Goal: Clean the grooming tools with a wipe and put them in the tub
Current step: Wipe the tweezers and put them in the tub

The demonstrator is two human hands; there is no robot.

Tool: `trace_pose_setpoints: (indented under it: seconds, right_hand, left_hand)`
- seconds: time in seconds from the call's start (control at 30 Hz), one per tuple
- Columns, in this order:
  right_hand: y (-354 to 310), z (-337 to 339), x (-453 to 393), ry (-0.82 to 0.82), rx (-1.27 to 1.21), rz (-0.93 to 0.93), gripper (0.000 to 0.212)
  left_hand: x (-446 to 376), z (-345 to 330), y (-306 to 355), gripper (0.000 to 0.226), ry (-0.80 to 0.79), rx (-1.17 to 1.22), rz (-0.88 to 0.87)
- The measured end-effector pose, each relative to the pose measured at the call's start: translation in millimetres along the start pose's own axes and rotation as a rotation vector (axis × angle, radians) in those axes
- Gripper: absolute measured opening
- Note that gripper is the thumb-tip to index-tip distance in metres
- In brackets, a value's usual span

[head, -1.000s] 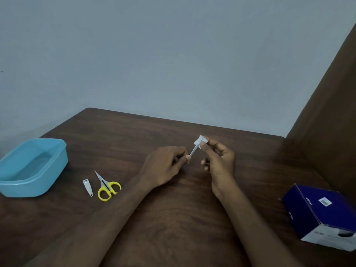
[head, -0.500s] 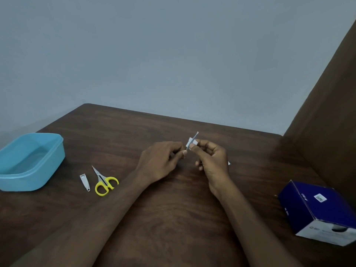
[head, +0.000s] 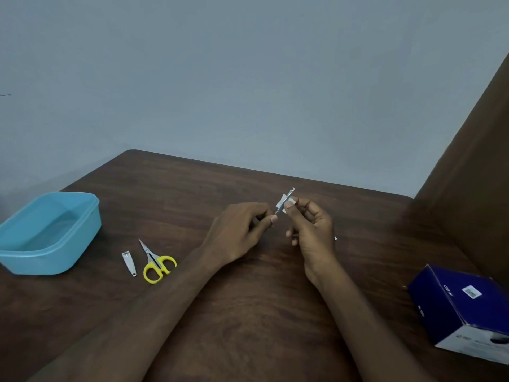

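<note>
Left hand (head: 242,230) pinches tweezers (head: 285,202) base, right hand (head: 309,230) pinches wipe (head: 283,201) around their shaft, long axis up-right; blue tub (head: 68,244) sits far left, nearer the left hand.

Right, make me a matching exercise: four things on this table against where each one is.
Things:
1. tub
2. scissors
3. slim metal tool
4. dark blue box

Places:
A. near right corner of the table
B. held up between the left hand and right hand, a wipe pinched round it
C. far left edge of the table
D. flat on the table beside the nail clipper

Pairs: 1-C, 2-D, 3-B, 4-A
</note>
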State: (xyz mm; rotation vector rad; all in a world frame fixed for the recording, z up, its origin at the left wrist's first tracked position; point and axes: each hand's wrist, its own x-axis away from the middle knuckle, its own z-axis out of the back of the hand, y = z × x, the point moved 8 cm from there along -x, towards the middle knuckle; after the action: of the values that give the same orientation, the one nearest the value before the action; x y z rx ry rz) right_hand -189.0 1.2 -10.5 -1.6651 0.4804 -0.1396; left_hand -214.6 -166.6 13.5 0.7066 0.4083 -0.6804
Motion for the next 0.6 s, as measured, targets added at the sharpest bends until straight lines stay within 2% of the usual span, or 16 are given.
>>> trace_pose_setpoints:
  seconds: [0.2,0.43,0.6]
  right_hand:
    - [-3,-5,-1,-0.017,-0.040,0.023,0.006]
    - [-15,13,-4,0.116,0.027,0.129,0.012]
    - [-7,20,-9,0.163,0.043,0.097,0.008]
  left_hand:
    - [1,2,-1,0.026,0.021,-0.020,0.013]
    - [-1,-3,2,0.027,-0.034,-0.056,-0.040]
    - [2,-7,5,0.022,-0.058,-0.143,-0.046]
